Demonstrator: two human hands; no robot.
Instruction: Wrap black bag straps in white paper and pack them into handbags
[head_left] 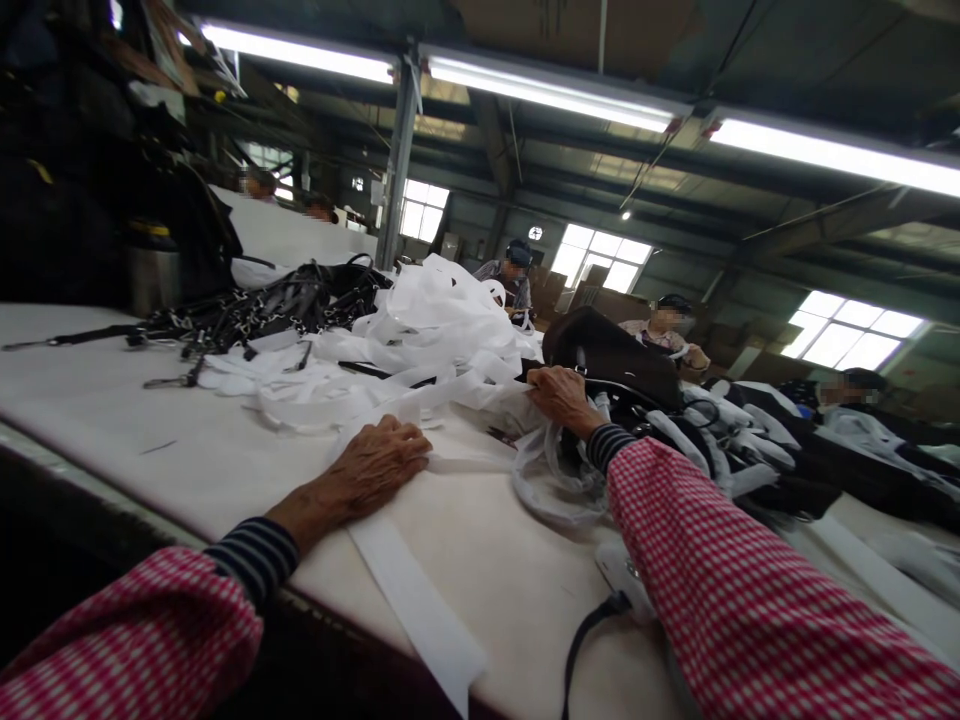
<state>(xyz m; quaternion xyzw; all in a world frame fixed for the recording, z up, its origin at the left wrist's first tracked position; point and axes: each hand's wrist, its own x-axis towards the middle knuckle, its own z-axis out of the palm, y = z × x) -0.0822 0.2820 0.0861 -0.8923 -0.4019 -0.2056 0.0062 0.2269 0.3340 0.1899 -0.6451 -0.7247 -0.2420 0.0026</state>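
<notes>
My left hand (382, 460) rests low over the table, fingers bent and pressed together on a white fabric strip (416, 600). The strip runs out from under the palm and hangs past the table's front edge. My right hand (564, 400) reaches farther forward, its fingers curled closed beside a black bag (600, 345); what lies in them is hidden. A big tangled heap of white strips (442, 320) rises just beyond both hands. Below my right hand lies a loop of clear plastic-wrapped cord or handle (555, 500).
Black straps with metal clips (277, 310) are piled at the left, near a metal flask (152, 265) and dark bags (67, 200). Wrapped handles (739, 430) lie at the right. A white device with a black cable (624, 580) sits under my right forearm. Co-workers (514, 275) work beyond the table.
</notes>
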